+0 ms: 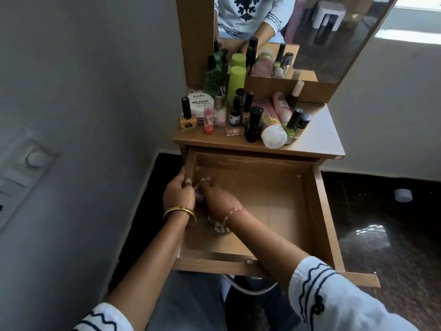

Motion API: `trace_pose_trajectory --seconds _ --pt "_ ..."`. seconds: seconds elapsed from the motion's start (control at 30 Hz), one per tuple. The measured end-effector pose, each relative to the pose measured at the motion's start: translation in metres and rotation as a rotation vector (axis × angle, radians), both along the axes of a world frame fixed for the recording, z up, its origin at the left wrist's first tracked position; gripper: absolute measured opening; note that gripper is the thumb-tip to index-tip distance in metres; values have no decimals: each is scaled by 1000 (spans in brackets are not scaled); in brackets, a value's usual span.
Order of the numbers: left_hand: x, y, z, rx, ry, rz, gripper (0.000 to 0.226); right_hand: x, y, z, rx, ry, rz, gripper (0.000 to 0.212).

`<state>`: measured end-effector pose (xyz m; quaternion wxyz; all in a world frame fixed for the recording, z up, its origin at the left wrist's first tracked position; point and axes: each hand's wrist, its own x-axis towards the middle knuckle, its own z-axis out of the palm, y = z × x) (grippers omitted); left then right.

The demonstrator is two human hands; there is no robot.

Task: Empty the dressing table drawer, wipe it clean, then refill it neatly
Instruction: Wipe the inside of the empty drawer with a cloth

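A person in white sleeves with dark wavy trim reaches both arms into the pulled-out drawer of a wooden dressing table. The left hand, a gold bangle on its wrist, curls its fingers over the drawer's left wall, thumb inside. The right hand, a thin bracelet at the wrist, crosses over to the drawer's left side and lies close to the left hand; its fingers are blurred, and whether they pinch anything cannot be told. A patterned cloth shows just under the right wrist on the drawer floor.

Beyond the drawer, the tabletop is crowded with cosmetics: a yellow nail polish bottle at the front left, a red-and-pink tube beside it, a white jar labelled "NAIL POLISH" behind, a tall green can, dark-capped bottles and a pink bottle lying on its side. Behind stands the mirror, reflecting the person's white top. A small white cap lies on the dark floor to the right.
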<state>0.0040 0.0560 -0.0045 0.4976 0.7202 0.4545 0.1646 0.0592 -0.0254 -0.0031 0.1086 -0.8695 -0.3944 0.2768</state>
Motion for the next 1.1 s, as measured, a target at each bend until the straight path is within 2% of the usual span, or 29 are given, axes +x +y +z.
trace_pose_trajectory --seconds 0.1,0.23,0.47,0.53,0.67,0.73,0.83,1.0,1.1 --pt "0 1 0 24 8 -20 41 22 20 -3 52 -113 -183 42" --pt "-2 0 -1 1 3 -24 41 23 21 -11 51 -171 -205 41" --pt "-3 0 0 -116 -83 16 41 69 -88 -16 -154 -335 -572 39" --pt "-3 1 -1 -148 -105 28 40 74 -108 -15 -220 -332 -621 40" --pt "-1 5 -3 -210 -158 46 39 70 -105 -14 -236 -179 -698 42" --pt "-1 6 -4 -216 -163 51 39 54 -90 -19 -231 -115 -654 45" --pt "-1 6 -5 -206 -150 41 41 20 -56 -24 -209 10 -458 42" --pt "0 7 -6 -189 -168 20 41 -24 3 7 -31 140 -144 33" --pt "1 6 -2 -231 -187 55 41 -31 -3 12 4 174 -82 33"
